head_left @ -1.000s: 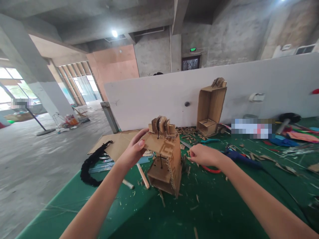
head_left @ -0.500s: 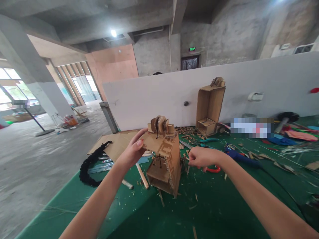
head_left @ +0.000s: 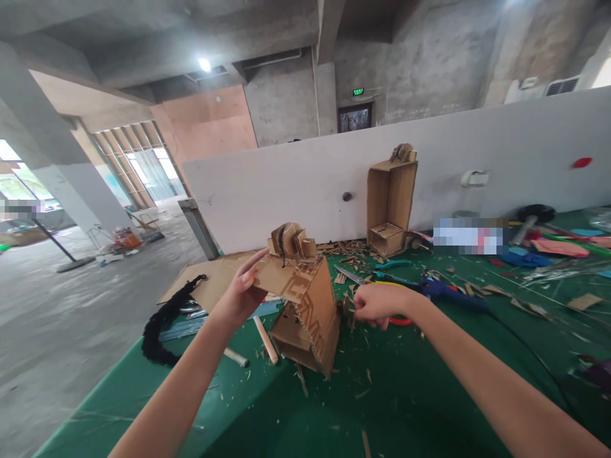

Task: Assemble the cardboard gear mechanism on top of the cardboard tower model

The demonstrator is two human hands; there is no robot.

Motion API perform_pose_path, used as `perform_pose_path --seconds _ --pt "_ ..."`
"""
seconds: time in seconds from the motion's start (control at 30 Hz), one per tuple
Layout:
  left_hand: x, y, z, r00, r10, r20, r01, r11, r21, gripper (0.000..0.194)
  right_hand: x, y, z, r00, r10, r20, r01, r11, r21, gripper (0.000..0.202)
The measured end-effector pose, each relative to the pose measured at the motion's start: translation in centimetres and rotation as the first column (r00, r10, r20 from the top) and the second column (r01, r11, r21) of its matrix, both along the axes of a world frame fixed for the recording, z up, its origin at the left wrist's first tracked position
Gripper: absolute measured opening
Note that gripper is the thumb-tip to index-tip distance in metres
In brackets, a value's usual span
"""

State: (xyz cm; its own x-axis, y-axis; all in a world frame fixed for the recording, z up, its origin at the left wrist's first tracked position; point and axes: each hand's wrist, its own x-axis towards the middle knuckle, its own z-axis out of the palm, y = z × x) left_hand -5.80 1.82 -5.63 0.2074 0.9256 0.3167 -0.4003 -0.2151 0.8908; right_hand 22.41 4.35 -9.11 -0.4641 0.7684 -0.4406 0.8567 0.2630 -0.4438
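Note:
A cardboard box structure (head_left: pixel 324 312) stands on the green table, open toward me, with a cardboard wheel assembly (head_left: pixel 290 242) on top. My left hand (head_left: pixel 243 286) grips the left edge of its top panel, thumb above. To the right of the box, my right hand (head_left: pixel 375 304) is closed at a small cardboard crank (head_left: pixel 345 312) on the box's side; its fingertips are partly hidden. Dark string hangs from the wheels on top.
A similar taller cardboard box (head_left: pixel 391 203) stands by the white partition. Scissors (head_left: pixel 348 275), a blue glue gun (head_left: pixel 449 296), a black fuzzy coil (head_left: pixel 160 327), a wooden stick (head_left: pixel 266 340) and cardboard scraps lie around.
The whole view has shifted a little, moving things leftward. My left hand still holds the top panel; my right hand has turned slightly at the side crank.

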Motion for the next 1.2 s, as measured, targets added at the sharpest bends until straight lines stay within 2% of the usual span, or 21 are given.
perform_pose_path --seconds 0.1,0.2,0.27,0.43,0.53,0.7,0.87,1.0,1.13,1.2 --pt "-0.2 0.2 -0.3 1.000 -0.019 0.014 0.019 1.000 0.007 0.061 0.1 0.0 0.5 0.998 -0.008 0.067 0.002 0.995 0.095 0.010" --pt "-0.6 0.3 -0.6 0.999 -0.008 0.049 0.008 1.000 -0.002 0.057 -0.1 -0.4 1.2 0.989 -0.024 0.147 -0.010 0.973 0.231 0.018" --pt "-0.9 0.5 -0.9 0.998 0.003 0.058 -0.002 1.000 -0.006 0.056 -0.2 -0.8 1.7 0.984 -0.013 0.180 -0.037 0.961 0.275 0.021" --pt "-1.3 0.6 -1.2 0.999 -0.008 0.050 0.008 1.000 -0.002 0.065 0.0 -1.7 3.4 0.981 0.079 0.174 -0.117 0.970 0.214 0.020" --pt "-1.3 0.7 -1.2 0.999 -0.019 0.048 0.019 1.000 0.007 0.068 0.2 -2.1 4.2 0.984 0.120 0.132 -0.137 0.982 0.130 0.025" --pt "-1.2 0.8 -1.1 0.998 -0.051 0.045 0.050 0.999 0.009 0.070 -0.9 -2.5 3.4 0.980 0.125 0.157 -0.127 0.992 -0.001 0.022" --pt "-1.4 1.0 -1.2 0.997 -0.057 0.051 0.057 0.998 -0.004 0.069 -1.3 -2.2 2.5 0.960 0.048 0.277 -0.072 0.994 0.078 0.020" --pt "-1.3 0.9 -1.1 0.998 -0.042 0.043 0.043 0.999 -0.006 0.070 -0.3 -2.1 3.7 0.965 0.053 0.258 -0.109 0.972 0.209 0.026" --pt "-1.2 1.0 -1.1 0.998 -0.064 0.025 0.064 0.998 -0.001 0.073 -0.3 -2.8 4.8 0.961 0.100 0.257 -0.158 0.964 0.216 0.026" --pt "-1.1 1.0 -1.1 0.996 -0.089 0.012 0.089 0.996 0.003 0.074 -0.6 -3.2 5.1 0.957 0.080 0.280 -0.150 0.959 0.239 0.024"
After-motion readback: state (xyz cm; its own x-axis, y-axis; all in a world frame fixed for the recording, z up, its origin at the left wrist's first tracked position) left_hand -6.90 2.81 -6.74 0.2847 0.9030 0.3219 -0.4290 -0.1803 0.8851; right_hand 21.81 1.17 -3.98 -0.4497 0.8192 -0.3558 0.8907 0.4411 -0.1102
